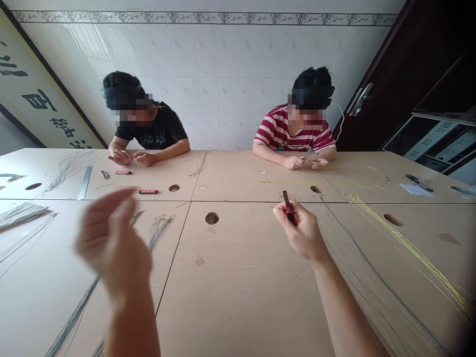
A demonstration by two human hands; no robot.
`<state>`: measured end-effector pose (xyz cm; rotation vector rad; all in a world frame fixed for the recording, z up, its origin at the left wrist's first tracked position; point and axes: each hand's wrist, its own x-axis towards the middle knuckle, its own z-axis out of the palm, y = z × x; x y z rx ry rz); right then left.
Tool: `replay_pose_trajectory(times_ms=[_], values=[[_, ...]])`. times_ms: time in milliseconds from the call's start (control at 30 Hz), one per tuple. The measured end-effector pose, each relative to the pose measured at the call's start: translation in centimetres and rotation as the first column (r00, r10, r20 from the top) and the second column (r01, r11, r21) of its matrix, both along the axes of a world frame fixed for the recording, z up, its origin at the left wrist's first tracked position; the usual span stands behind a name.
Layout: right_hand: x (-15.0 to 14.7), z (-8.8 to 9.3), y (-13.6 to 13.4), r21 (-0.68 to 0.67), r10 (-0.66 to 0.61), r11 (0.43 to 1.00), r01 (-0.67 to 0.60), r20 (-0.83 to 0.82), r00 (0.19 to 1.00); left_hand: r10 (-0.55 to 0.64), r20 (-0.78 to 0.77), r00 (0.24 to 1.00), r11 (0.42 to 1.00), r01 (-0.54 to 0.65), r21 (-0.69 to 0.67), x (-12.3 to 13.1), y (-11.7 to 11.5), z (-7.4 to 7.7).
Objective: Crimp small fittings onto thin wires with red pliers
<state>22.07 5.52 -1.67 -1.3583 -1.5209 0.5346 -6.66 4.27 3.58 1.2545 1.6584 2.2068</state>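
Observation:
My left hand (115,238) is raised above the left side of the table, its fingers bent and smeared by motion, so I cannot make out anything in them. Behind and below it run bundles of thin grey wires (76,312), with metal-tipped ends (161,225) just past the hand. Gripped in my right hand (305,233) is a small utility knife (289,210) with a red-and-black handle, its dark blade pointing up and away from me. Loose grey wires (353,248) lie spread out beside my right forearm.
Two people sit across the table (238,277), hands at thin wires. A yellow wire bundle (420,253) lies at right. A steel ruler (85,182), two red-and-black cutters (148,191) and a grey wire bundle (22,214) lie at left. Round holes (211,218) pierce the tabletop.

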Motion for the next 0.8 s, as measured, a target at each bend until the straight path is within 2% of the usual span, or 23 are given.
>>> replay_pose_trajectory(times_ms=[33,67,100,133,200,300,400,800], values=[[-0.4,0.2,-0.3,-0.009,0.033,0.999,-0.033,-0.008,0.999,-0.145,-0.059,0.988,0.988,0.141,-0.065,2.0,-0.1,-0.1],[-0.8,0.4,-0.6,-0.014,0.062,0.998,-0.062,-0.014,0.998,-0.351,-0.122,0.928,0.929,0.329,-0.168,3.9,-0.1,-0.3],[-1.1,0.5,-0.8,-0.015,0.087,0.996,-0.087,-0.021,0.996,-0.529,-0.164,0.833,0.835,0.475,-0.278,5.6,0.0,-0.6],[-1.4,0.7,-1.0,-0.017,0.113,0.993,-0.113,-0.026,0.993,-0.651,-0.16,0.742,0.739,0.571,-0.357,6.9,0.0,-1.0],[-1.8,1.0,-1.4,-0.025,0.164,0.986,-0.165,-0.04,0.986,-0.771,-0.098,0.629,0.603,0.671,-0.432,8.5,0.2,-1.8],[-2.1,1.2,-1.7,-0.049,0.229,0.971,-0.232,-0.065,0.971,-0.824,-0.002,0.567,0.495,0.718,-0.49,9.2,0.5,-2.6],[-2.4,1.3,-1.9,-0.074,0.26,0.961,-0.266,-0.078,0.962,-0.832,0.038,0.554,0.457,0.721,-0.521,9.1,0.6,-2.9],[-2.7,1.6,-2.3,-0.087,0.284,0.954,-0.288,-0.053,0.957,-0.849,0.038,0.527,0.431,0.733,-0.526,8.9,0.5,-2.4]])
